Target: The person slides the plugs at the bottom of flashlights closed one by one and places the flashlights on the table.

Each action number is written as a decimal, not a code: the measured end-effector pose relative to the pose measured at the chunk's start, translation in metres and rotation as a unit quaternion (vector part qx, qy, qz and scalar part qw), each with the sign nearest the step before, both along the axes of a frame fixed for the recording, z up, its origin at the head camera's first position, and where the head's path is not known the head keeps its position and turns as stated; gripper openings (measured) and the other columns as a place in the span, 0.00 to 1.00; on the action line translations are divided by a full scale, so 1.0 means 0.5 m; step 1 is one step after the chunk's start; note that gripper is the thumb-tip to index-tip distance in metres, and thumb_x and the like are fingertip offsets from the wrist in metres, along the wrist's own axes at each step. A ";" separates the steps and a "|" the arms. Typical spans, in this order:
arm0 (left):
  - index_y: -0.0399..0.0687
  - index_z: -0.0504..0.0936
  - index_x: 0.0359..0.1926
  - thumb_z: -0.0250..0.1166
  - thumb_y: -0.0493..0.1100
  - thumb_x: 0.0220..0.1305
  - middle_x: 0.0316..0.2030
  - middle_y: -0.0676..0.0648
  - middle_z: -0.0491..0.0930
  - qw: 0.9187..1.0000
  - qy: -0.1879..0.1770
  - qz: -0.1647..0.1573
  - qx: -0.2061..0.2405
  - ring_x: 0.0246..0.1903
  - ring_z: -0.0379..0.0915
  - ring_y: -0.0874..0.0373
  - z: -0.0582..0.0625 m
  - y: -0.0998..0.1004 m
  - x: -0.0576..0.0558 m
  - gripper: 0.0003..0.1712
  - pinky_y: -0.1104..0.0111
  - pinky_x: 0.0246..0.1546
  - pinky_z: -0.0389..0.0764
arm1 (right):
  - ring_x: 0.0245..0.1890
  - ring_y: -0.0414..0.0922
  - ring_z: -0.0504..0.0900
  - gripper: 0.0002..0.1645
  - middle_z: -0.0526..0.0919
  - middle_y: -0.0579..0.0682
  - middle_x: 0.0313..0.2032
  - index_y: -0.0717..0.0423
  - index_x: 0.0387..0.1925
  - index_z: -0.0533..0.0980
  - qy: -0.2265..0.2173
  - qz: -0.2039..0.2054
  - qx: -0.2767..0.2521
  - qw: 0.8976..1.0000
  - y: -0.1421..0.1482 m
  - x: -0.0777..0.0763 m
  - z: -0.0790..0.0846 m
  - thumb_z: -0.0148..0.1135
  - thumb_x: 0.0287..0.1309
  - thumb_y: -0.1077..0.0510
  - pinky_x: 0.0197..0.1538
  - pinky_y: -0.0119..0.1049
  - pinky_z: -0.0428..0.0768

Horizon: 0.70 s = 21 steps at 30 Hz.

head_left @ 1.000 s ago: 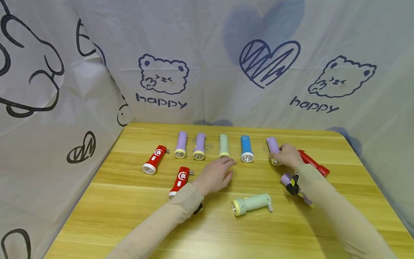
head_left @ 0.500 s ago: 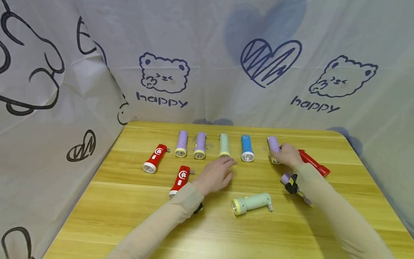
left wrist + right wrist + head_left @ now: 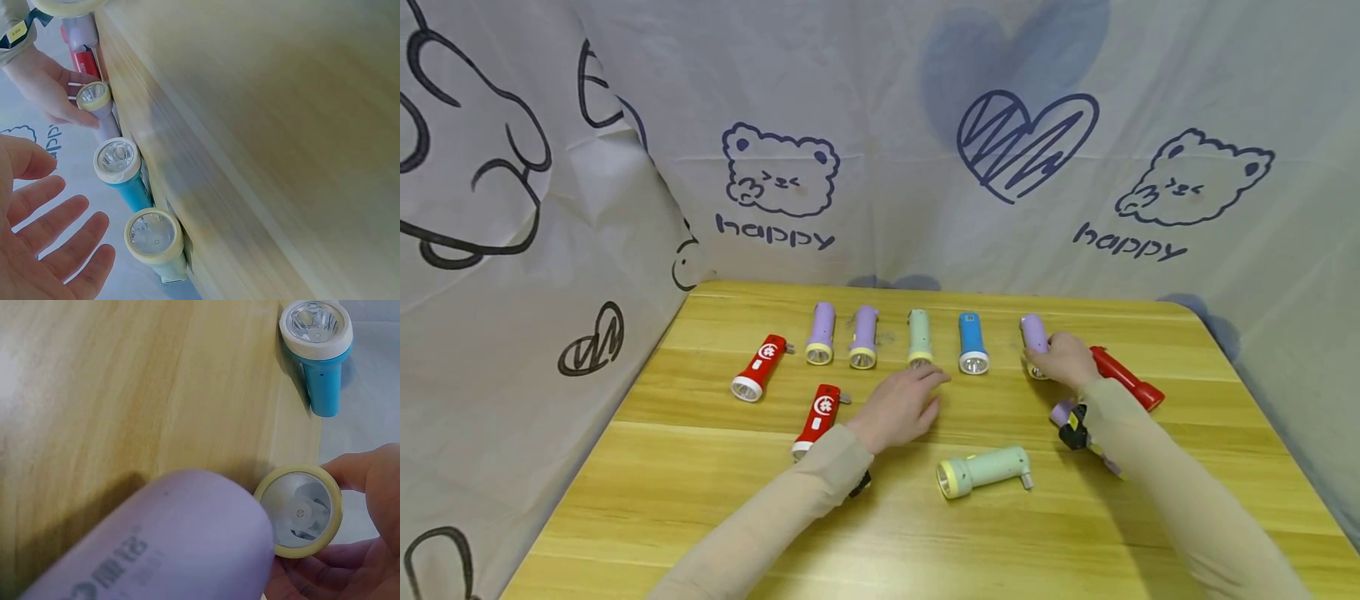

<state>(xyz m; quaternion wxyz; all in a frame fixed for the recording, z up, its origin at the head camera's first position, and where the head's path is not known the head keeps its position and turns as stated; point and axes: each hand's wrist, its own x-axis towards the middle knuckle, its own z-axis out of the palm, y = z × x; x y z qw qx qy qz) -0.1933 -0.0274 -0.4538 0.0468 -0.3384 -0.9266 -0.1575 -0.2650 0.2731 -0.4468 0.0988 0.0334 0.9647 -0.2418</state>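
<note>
My right hand (image 3: 1063,360) holds a purple flashlight (image 3: 1033,332) with a yellow rim at the right of the back row. In the right wrist view, thumb and fingers lie on both sides of its lens end (image 3: 300,512). My left hand (image 3: 897,406) hovers near the lens of a light green flashlight (image 3: 919,333), fingers loose and spread, holding nothing. The left wrist view shows a gap between that hand and the flashlight. Between the two hands lies a blue flashlight (image 3: 972,342) with a white rim.
Two more purple flashlights (image 3: 822,327) lie left in the row. Red flashlights lie at left (image 3: 763,362), beside my left forearm (image 3: 818,417) and at far right (image 3: 1123,377). Another purple one (image 3: 1063,412) is partly under my right wrist. A green flashlight (image 3: 992,471) lies in front.
</note>
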 end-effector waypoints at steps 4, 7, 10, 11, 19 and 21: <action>0.45 0.74 0.67 0.57 0.44 0.74 0.64 0.45 0.78 1.000 0.001 -0.001 -0.001 0.61 0.77 0.51 -0.002 0.003 0.000 0.23 0.60 0.64 0.78 | 0.37 0.54 0.74 0.38 0.79 0.66 0.43 0.74 0.55 0.72 0.006 0.003 0.011 1.000 0.004 0.006 0.004 0.55 0.68 0.40 0.37 0.43 0.75; 0.45 0.74 0.67 0.57 0.44 0.74 0.64 0.45 0.77 1.000 -0.002 -0.003 -0.003 0.62 0.77 0.50 -0.002 0.004 0.000 0.23 0.60 0.64 0.78 | 0.43 0.60 0.77 0.42 0.79 0.72 0.51 0.76 0.60 0.69 0.016 0.006 0.025 1.000 0.009 0.018 0.011 0.53 0.68 0.39 0.44 0.52 0.79; 0.45 0.74 0.67 0.57 0.44 0.74 0.65 0.44 0.76 1.000 -0.006 -0.003 -0.002 0.63 0.76 0.50 -0.002 0.004 0.000 0.24 0.59 0.65 0.77 | 0.52 0.68 0.78 0.45 0.75 0.76 0.58 0.77 0.66 0.65 0.039 0.011 0.033 0.999 0.017 0.033 0.018 0.50 0.70 0.39 0.54 0.62 0.78; 0.45 0.74 0.67 0.57 0.44 0.75 0.66 0.44 0.76 1.000 -0.007 -0.003 -0.001 0.64 0.75 0.50 -0.001 0.003 -0.001 0.24 0.59 0.66 0.77 | 0.55 0.69 0.77 0.45 0.75 0.76 0.60 0.76 0.67 0.64 0.049 0.013 0.033 0.998 0.019 0.038 0.020 0.49 0.70 0.39 0.56 0.64 0.77; 0.45 0.73 0.68 0.57 0.44 0.75 0.67 0.43 0.75 1.000 -0.014 -0.010 0.002 0.65 0.74 0.49 0.009 0.008 0.001 0.24 0.57 0.66 0.76 | 0.55 0.68 0.78 0.38 0.76 0.73 0.57 0.72 0.66 0.66 0.152 0.037 0.021 0.988 0.027 0.095 0.041 0.51 0.72 0.42 0.53 0.63 0.76; 0.46 0.73 0.69 0.57 0.44 0.74 0.67 0.44 0.75 1.000 -0.013 -0.014 -0.001 0.65 0.74 0.50 0.013 0.015 0.003 0.25 0.58 0.67 0.76 | 0.54 0.66 0.78 0.37 0.76 0.72 0.57 0.70 0.66 0.67 0.172 0.044 0.017 0.984 0.030 0.114 0.049 0.51 0.72 0.43 0.52 0.62 0.77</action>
